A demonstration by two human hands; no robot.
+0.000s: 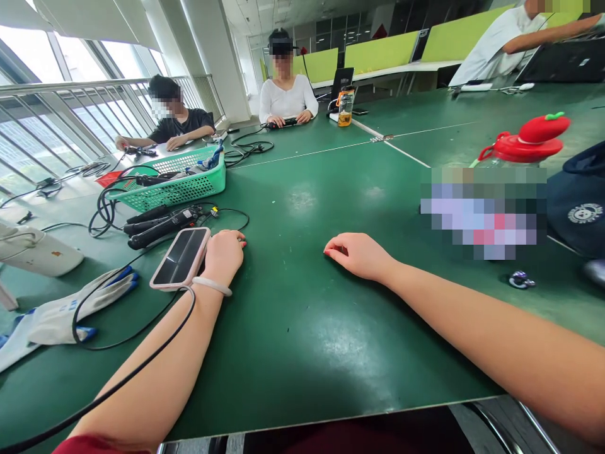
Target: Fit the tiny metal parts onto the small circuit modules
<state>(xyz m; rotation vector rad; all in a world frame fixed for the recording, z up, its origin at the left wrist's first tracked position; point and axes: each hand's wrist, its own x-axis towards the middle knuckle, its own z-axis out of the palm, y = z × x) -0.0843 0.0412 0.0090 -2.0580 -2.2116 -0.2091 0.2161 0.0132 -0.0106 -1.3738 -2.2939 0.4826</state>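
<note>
My left hand (224,253) rests on the green table (293,328), its fingers curled in and no object visible in them. A phone in a pale pink case (182,257) lies against its outer side, and a white band (212,286) circles the wrist. A black cable (142,378) runs over my left forearm. Across a bare stretch of tabletop, my right hand (360,255) also lies on the table. Its fingers are loosely closed, thumb near the forefinger, with nothing seen between them.
Black cabled devices (163,226) lie before a green basket (179,190). At left are a work glove (66,315) and white container (42,252). A red-lidded bottle (529,148), dark cap (579,202) and hair tie (521,280) are right. Several people sit around.
</note>
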